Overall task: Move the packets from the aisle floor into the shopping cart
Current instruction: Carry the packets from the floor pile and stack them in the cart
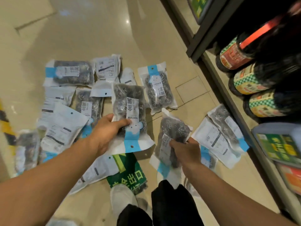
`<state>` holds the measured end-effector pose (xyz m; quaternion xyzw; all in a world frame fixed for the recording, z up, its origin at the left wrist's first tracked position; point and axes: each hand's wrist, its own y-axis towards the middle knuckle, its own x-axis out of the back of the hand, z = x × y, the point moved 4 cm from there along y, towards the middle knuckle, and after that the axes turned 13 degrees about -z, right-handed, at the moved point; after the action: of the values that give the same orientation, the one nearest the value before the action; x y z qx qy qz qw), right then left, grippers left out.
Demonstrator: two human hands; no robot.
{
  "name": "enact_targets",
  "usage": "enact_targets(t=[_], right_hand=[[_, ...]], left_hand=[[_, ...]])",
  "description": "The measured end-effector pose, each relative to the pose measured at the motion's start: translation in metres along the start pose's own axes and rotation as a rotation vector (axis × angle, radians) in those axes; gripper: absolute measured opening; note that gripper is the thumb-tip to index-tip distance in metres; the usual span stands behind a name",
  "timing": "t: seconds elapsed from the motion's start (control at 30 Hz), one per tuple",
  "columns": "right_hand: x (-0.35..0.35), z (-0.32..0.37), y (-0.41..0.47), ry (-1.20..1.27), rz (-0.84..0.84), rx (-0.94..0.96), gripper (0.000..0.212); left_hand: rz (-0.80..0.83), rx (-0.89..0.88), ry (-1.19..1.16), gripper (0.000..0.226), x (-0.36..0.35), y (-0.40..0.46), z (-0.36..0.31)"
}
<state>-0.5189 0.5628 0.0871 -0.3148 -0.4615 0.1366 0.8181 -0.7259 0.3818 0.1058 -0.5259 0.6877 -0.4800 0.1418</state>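
Shoes (123, 195) amid packets (156, 88), bottles (236, 54) beside.

A shop aisle is shown, most likely in a supermarket. To the right of the right hand's fingers (176, 145), a dark metal shelving unit (210, 28) is seen, stocked with a row of identical dark glass bottles bearing green-checked labels and red caps (239, 54). Below these, green printed cartons (280, 148) are stacked on a lower tier. Beyond and around the fingers of both hands, many identical clear plastic packets of steel-wool scourers with blue-and-white header cards (156, 88) are spread over a glossy beige tiled floor (97, 30), each with a punched hanging hole and a printed retail label. Below the fingers, a green floor sticker with white characters (128, 175) is partly visible.
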Motion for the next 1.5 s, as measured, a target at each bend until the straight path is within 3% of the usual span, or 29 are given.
enact_targets(t=[0.1,0.2,0.37,0.47,0.57,0.63,0.7,0.8,0.97,1.1,1.33,1.5], right_hand=[[0.056,0.026,-0.052,0.087,-0.013,0.03,0.02],[0.116,0.062,-0.108,0.171,0.029,0.082,0.011],[0.221,0.146,-0.209,0.235,0.151,0.135,0.03],[0.289,0.199,-0.282,0.209,0.217,0.229,0.012],[0.347,0.249,-0.344,0.268,0.261,0.327,0.02],[0.384,0.273,-0.375,0.318,0.253,0.348,0.03],[0.421,0.283,-0.402,0.338,0.259,0.371,0.02],[0.466,0.289,-0.434,0.385,0.321,0.432,0.014],[0.501,0.288,-0.452,0.507,0.398,0.391,0.025],[0.521,0.291,-0.463,0.608,0.354,0.382,0.028],[0.546,0.271,-0.494,0.771,0.295,0.384,0.018],[0.549,0.234,-0.519,0.854,0.191,0.324,0.016]], left_hand=[[0.007,-0.052,0.042,0.039,0.033,-0.075,-0.018],[0.018,-0.105,0.038,0.026,0.068,-0.158,-0.048],[0.008,-0.121,-0.046,0.023,0.127,-0.3,-0.12],[-0.008,-0.146,-0.065,0.027,0.162,-0.384,-0.168],[-0.004,-0.223,-0.116,0.026,0.19,-0.456,-0.217],[0.001,-0.258,-0.175,0.036,0.206,-0.498,-0.242],[0.012,-0.252,-0.213,0.054,0.216,-0.537,-0.253],[0.022,-0.269,-0.275,0.055,0.22,-0.592,-0.259],[0.099,-0.273,-0.397,0.059,0.223,-0.63,-0.276],[0.2,-0.341,-0.348,0.074,0.227,-0.646,-0.292],[0.319,-0.47,-0.309,0.045,0.236,-0.66,-0.309],[0.395,-0.52,-0.234,0.045,0.242,-0.662,-0.304]])
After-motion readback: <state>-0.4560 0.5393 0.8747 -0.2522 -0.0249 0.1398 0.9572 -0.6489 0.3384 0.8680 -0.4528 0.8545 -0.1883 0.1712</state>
